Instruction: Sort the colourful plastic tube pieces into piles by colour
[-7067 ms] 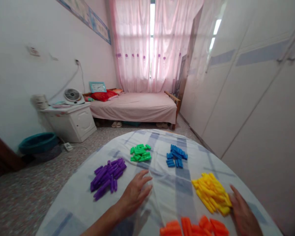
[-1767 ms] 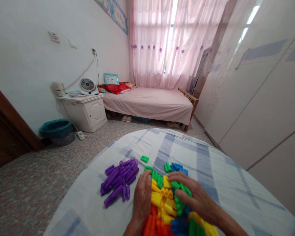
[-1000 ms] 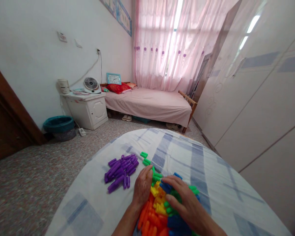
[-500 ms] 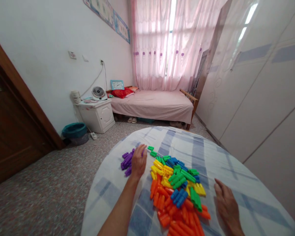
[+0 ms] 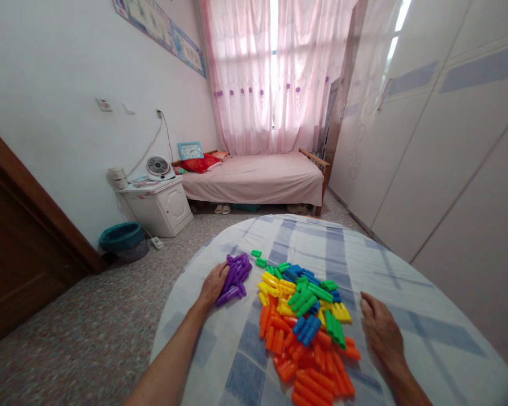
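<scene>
A mixed heap of yellow, green, blue and orange plastic pegs (image 5: pixel 305 316) lies on a round table with a white and blue checked cloth (image 5: pixel 389 293). A separate pile of purple pegs (image 5: pixel 235 278) sits at the heap's left edge. My left hand (image 5: pixel 213 285) rests flat on the cloth with its fingers against the left side of the purple pile. My right hand (image 5: pixel 379 332) lies open on the cloth, just right of the heap, touching no peg. A few loose green pegs (image 5: pixel 258 258) lie beyond the purple ones.
A bed with a pink cover (image 5: pixel 256 177) stands under a curtained window. A white cabinet (image 5: pixel 158 206) with a small fan (image 5: pixel 158 167) is at the left wall, a teal basin (image 5: pixel 122 237) beside it. White wardrobe doors (image 5: pixel 440 146) line the right side. A brown door (image 5: pixel 17 242) is at left.
The separate colour piles have been swept into one heap. In the last half second my left hand slid to the left side of the purple pile and my right hand moved slightly toward the heap.
</scene>
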The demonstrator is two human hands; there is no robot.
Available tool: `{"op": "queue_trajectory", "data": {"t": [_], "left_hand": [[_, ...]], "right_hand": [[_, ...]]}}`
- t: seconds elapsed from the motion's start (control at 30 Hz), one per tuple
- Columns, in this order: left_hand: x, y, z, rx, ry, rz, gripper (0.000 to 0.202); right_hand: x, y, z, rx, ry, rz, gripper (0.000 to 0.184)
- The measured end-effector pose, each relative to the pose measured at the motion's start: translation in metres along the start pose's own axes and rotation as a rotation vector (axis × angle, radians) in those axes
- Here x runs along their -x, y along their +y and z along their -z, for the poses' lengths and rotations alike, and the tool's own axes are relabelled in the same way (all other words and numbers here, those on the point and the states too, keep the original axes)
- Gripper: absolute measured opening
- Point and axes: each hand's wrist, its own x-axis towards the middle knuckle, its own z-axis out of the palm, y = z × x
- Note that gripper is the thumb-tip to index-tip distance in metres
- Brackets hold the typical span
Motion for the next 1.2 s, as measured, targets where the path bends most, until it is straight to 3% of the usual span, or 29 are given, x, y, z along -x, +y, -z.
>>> {"op": "queue_trajectory", "data": {"t": [0.13, 0.33, 0.53, 0.63, 0.73, 0.83, 0.93, 1.0, 1.1, 1.2], "left_hand": [[0.016, 0.029, -0.030, 0.136, -0.009, 0.002, 0.052], [0.041, 0.086, -0.067, 0.491, 0.020, 0.022, 0.040], [0.060, 0.151, -0.079, 0.462, -0.121, -0.232, 0.030], [0.055, 0.166, -0.074, 0.427, -0.244, -0.401, 0.031], [0.024, 0.146, -0.062, 0.332, -0.137, -0.445, 0.032], [-0.025, 0.096, -0.049, 0.061, 0.055, -0.291, 0.038], [-0.069, 0.045, -0.041, -0.081, 0.003, -0.216, 0.040], [-0.085, 0.024, -0.043, -0.081, -0.061, -0.206, 0.038], [-0.090, 0.016, -0.054, -0.038, -0.167, -0.204, 0.039], [-0.082, 0.031, -0.071, 0.050, -0.256, -0.211, 0.044]], "right_hand": [[0.001, -0.002, 0.000, 0.006, 0.004, 0.006, 0.054], [0.003, -0.003, -0.001, 0.001, 0.012, 0.021, 0.050], [0.004, -0.004, -0.001, 0.007, 0.004, 0.037, 0.049], [0.004, -0.002, -0.001, -0.003, -0.015, 0.039, 0.048], [0.004, 0.001, -0.002, -0.017, -0.026, 0.037, 0.048], [0.005, 0.003, -0.002, -0.026, -0.035, 0.014, 0.047], [0.006, 0.006, -0.002, -0.045, -0.051, 0.003, 0.046], [0.007, 0.006, -0.002, -0.050, -0.060, -0.011, 0.045], [0.007, 0.006, -0.002, -0.047, -0.063, -0.035, 0.044], [0.007, 0.005, -0.001, -0.036, -0.061, -0.038, 0.044]]}}
